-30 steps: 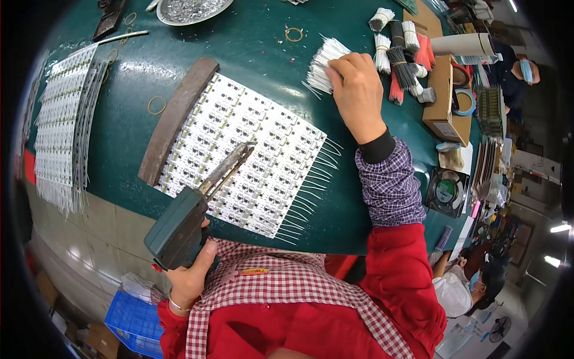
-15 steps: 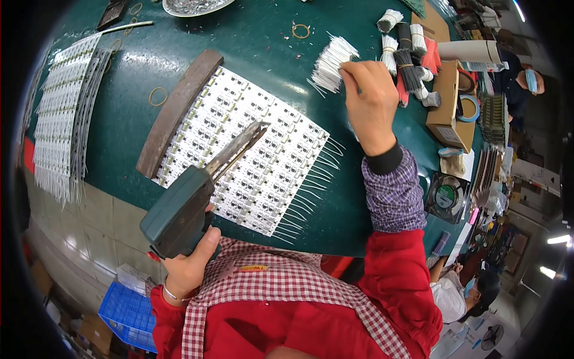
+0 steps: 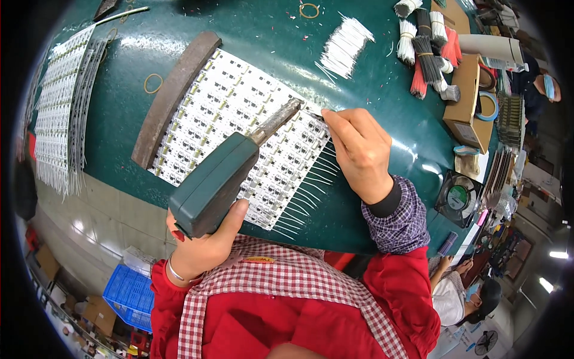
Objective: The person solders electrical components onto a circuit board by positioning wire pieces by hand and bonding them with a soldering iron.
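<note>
My left hand [image 3: 206, 254] is wrapped round the handle of a dark green soldering gun [image 3: 212, 179]. Its worn metal tip reaches over the far right corner of a white circuit board panel [image 3: 239, 90], which carries rows of small parts. At that same corner my right hand [image 3: 362, 149] pinches a thin white wire, mostly hidden by the fingertips, with its end close to the tip. Several white wires [image 3: 305, 200] stick out along the panel's right edge. A brown bar [image 3: 176, 102] lies along its left edge. Loose white wires [image 3: 347, 45] are piled beyond my right hand.
Wired panels [image 3: 63, 107] are stacked at the left. Tied wire bundles [image 3: 424, 51], a cardboard box [image 3: 469, 110] and a small fan [image 3: 457, 197] stand on the right of the green table [image 3: 275, 60]. Co-workers sit farther right.
My right hand has come from the wire pile toward me to the panel's far right corner. My left hand has moved the soldering gun right, bringing its tip to that corner.
</note>
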A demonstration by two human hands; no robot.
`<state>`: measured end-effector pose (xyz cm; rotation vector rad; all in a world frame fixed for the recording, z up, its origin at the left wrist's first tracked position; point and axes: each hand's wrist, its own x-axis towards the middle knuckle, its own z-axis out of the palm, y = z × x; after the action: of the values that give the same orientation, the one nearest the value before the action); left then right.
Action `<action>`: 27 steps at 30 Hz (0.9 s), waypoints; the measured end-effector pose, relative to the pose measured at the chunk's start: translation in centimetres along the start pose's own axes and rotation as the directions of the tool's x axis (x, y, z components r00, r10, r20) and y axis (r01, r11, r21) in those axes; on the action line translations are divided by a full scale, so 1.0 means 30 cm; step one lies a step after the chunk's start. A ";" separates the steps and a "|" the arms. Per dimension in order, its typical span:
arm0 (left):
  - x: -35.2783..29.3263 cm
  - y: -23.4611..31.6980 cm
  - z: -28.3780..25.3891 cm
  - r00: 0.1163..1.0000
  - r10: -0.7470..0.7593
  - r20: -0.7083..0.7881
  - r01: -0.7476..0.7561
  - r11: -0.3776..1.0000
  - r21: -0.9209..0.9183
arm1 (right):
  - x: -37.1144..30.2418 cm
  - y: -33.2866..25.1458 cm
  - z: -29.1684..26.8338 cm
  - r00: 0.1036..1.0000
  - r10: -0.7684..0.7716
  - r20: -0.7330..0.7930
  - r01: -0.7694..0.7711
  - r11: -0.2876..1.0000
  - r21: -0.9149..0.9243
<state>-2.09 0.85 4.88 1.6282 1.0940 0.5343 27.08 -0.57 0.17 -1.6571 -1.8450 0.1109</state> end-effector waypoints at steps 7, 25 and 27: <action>0.051 0.011 0.046 0.973 0.214 -0.090 -0.191 0.958 0.213 | -0.003 0.006 0.006 0.998 -0.057 0.025 0.058 0.997 -0.052; 0.072 0.060 0.038 0.994 0.060 -0.087 -0.051 0.993 0.105 | 0.006 -0.010 0.010 0.997 -0.063 0.040 0.066 0.995 -0.070; 0.053 0.026 0.034 0.992 0.111 -0.060 -0.100 0.980 0.170 | 0.004 -0.009 0.010 0.997 -0.064 0.037 0.067 0.995 -0.075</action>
<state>-0.23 1.67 4.97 1.8332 1.1328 0.5853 26.69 -0.40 0.12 -1.6533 -1.9497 0.0428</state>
